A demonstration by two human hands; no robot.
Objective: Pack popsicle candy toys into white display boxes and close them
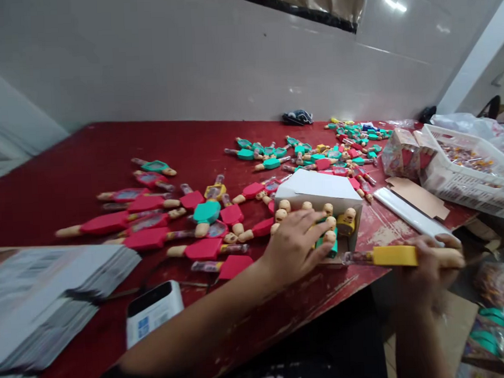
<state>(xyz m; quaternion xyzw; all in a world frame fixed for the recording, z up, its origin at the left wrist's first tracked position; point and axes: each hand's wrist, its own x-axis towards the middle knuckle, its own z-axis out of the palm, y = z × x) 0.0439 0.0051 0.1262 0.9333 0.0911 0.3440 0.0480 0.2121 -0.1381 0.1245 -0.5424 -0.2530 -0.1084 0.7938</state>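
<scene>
Your right hand (430,265) pinches a yellow toy (394,256) by its tan handle end, fingers wrapped closed around it. The toy lies level, its long axis running left to right, clear tip pointing left toward the small white box (319,189). That box sits just left of the tip, its open side facing you, already packed with toys standing handle-ends out. Your left hand (296,245) rests spread over those packed toys, fingers pressing on them, holding nothing. It is the nearer hand to the box, on the red table (87,157).
</scene>
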